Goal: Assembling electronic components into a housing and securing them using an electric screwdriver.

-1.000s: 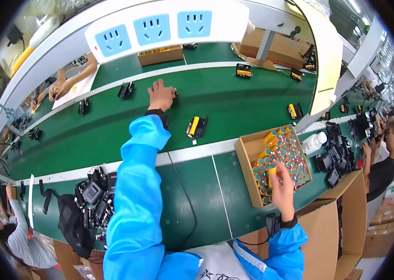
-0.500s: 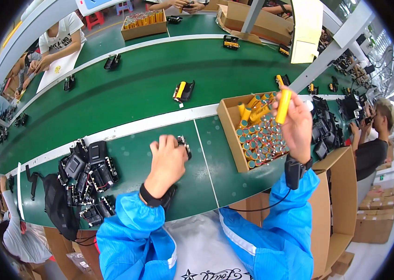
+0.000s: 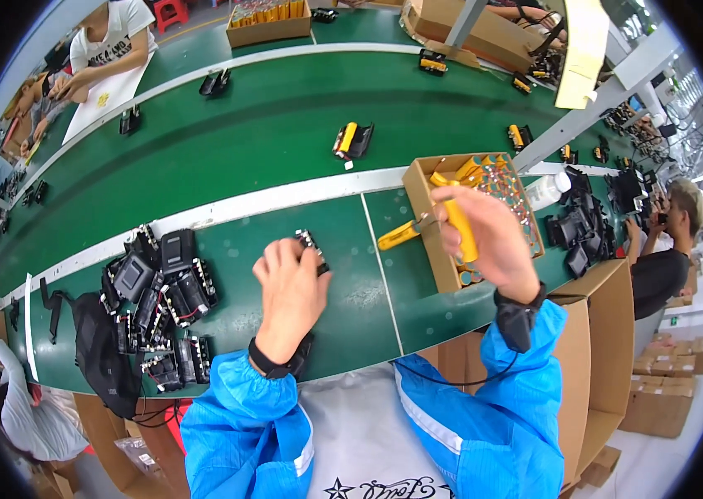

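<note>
My left hand [image 3: 289, 287] is closed round a small black plastic housing [image 3: 308, 241] on the green bench; its fingers hide most of it. My right hand [image 3: 489, 237] is raised over an open cardboard box [image 3: 428, 237], gripping a yellow cylindrical battery [image 3: 461, 231]. Beside the box's left wall is another yellow piece [image 3: 400, 235], with a thin wire or lead at its upper end. Whether it is joined to the held battery I cannot make out. Rows of yellow batteries with red and white leads [image 3: 501, 187] fill the box, partly covered by my hand.
Black housings [image 3: 152, 291] are heaped at the left beside a black bag [image 3: 98, 358]. More black parts [image 3: 580, 229] and a white bottle [image 3: 544, 191] stand right of the box. Beyond the white rail, the green belt [image 3: 260, 133] carries a housing with a yellow battery [image 3: 353, 141]. Co-workers sit around.
My right hand has moved left and down, tilting the battery. A yellow piece now shows left of the box. My left hand keeps its hold on the housing; the view has shifted slightly.
</note>
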Demonstrator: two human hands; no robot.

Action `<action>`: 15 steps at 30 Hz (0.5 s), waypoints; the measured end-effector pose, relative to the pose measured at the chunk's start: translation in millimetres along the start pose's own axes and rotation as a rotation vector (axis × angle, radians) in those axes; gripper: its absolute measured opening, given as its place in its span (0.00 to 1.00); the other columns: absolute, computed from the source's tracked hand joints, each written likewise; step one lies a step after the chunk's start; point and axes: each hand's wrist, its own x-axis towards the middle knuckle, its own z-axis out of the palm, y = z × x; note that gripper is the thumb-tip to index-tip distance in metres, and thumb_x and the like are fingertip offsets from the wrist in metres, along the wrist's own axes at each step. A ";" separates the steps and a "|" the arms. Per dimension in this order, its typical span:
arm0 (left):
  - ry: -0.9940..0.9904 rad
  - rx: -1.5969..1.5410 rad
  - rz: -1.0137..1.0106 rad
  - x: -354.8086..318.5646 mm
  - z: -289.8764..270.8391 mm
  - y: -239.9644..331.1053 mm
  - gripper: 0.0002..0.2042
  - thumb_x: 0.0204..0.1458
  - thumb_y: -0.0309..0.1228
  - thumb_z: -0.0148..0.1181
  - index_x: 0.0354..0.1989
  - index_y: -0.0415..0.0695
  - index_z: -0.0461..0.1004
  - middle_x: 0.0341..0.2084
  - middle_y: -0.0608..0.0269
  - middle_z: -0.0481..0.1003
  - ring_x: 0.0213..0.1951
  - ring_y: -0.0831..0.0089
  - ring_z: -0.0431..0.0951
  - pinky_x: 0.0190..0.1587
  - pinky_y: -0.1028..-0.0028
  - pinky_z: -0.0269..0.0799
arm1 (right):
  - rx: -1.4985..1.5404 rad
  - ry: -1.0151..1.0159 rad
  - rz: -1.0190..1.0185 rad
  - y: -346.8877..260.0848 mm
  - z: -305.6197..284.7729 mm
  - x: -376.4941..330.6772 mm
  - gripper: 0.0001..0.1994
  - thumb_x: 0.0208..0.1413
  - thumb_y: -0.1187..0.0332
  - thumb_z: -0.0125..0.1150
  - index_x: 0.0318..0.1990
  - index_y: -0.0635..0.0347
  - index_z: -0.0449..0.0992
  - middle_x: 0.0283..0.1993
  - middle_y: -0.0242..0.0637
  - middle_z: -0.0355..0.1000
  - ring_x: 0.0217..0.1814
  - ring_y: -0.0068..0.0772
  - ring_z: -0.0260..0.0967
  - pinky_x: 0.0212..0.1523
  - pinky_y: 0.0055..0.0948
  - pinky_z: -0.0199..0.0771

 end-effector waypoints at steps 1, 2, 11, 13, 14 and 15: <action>0.049 -0.065 0.037 3.5 2.4 1.9 0.16 0.43 0.32 0.70 0.41 0.42 0.77 0.42 0.55 0.69 0.51 0.55 0.66 0.50 0.58 0.58 | -0.100 0.064 0.088 18.2 -3.4 3.8 0.14 0.64 0.67 0.54 0.53 0.66 0.71 0.34 0.31 0.68 0.26 0.20 0.63 0.24 0.21 0.63; 0.054 -0.139 0.090 8.9 9.5 4.7 0.18 0.44 0.33 0.70 0.45 0.43 0.76 0.44 0.55 0.70 0.53 0.55 0.66 0.50 0.59 0.58 | -0.097 0.065 0.102 35.2 -6.6 5.7 0.14 0.64 0.67 0.54 0.53 0.66 0.71 0.34 0.31 0.68 0.26 0.20 0.63 0.24 0.21 0.63; -0.159 -0.512 0.359 39.7 80.4 32.3 0.16 0.48 0.32 0.67 0.47 0.45 0.77 0.46 0.60 0.72 0.52 0.61 0.69 0.49 0.62 0.60 | 0.073 0.181 0.155 79.5 -15.8 -20.5 0.08 0.64 0.71 0.52 0.47 0.62 0.72 0.28 0.27 0.63 0.17 0.14 0.53 0.18 0.16 0.51; -0.203 -0.398 0.392 37.2 81.1 31.6 0.15 0.49 0.31 0.66 0.47 0.45 0.78 0.44 0.61 0.73 0.50 0.62 0.71 0.48 0.63 0.61 | 0.062 0.200 0.090 79.3 -14.7 -27.4 0.08 0.64 0.71 0.50 0.47 0.62 0.71 0.27 0.28 0.63 0.16 0.14 0.52 0.17 0.16 0.50; -0.224 -0.338 0.409 36.3 80.6 31.7 0.14 0.50 0.31 0.66 0.46 0.45 0.78 0.42 0.62 0.74 0.49 0.62 0.71 0.48 0.63 0.61 | 0.068 0.209 0.090 79.1 -12.1 -31.3 0.08 0.64 0.71 0.50 0.47 0.62 0.71 0.27 0.28 0.63 0.16 0.14 0.52 0.17 0.16 0.50; -0.233 -0.337 0.412 36.4 80.6 32.4 0.14 0.50 0.31 0.66 0.46 0.45 0.78 0.42 0.62 0.74 0.49 0.62 0.71 0.48 0.63 0.61 | 0.056 0.271 0.047 78.1 -7.4 -35.7 0.08 0.65 0.69 0.49 0.46 0.62 0.71 0.27 0.28 0.63 0.15 0.14 0.52 0.16 0.17 0.50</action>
